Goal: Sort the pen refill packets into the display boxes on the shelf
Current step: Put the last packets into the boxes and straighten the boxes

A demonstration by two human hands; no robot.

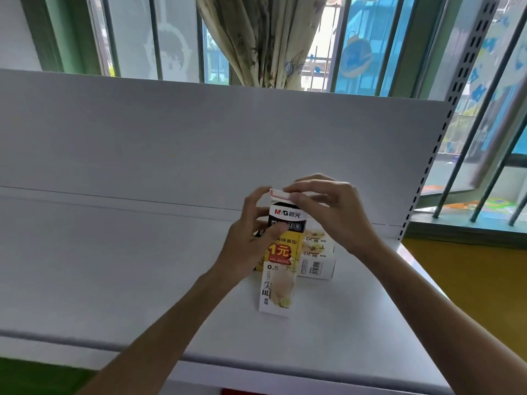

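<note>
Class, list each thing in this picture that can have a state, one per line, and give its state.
Front refill box: upright on the shelf, top flap lifted.
Second box: upright behind it, top hidden.
Left hand: gripping the front refill box's side.
Right hand: pinching the top flap.
Curtain: gathered.

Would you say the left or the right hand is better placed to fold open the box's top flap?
Probably the right hand: its fingertips already pinch the top flap, while the left hand grips the upright box mid-body, steadying it.

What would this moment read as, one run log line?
left hand: steadies upright box | right hand: pinches top flap | second box: behind, on shelf
</note>
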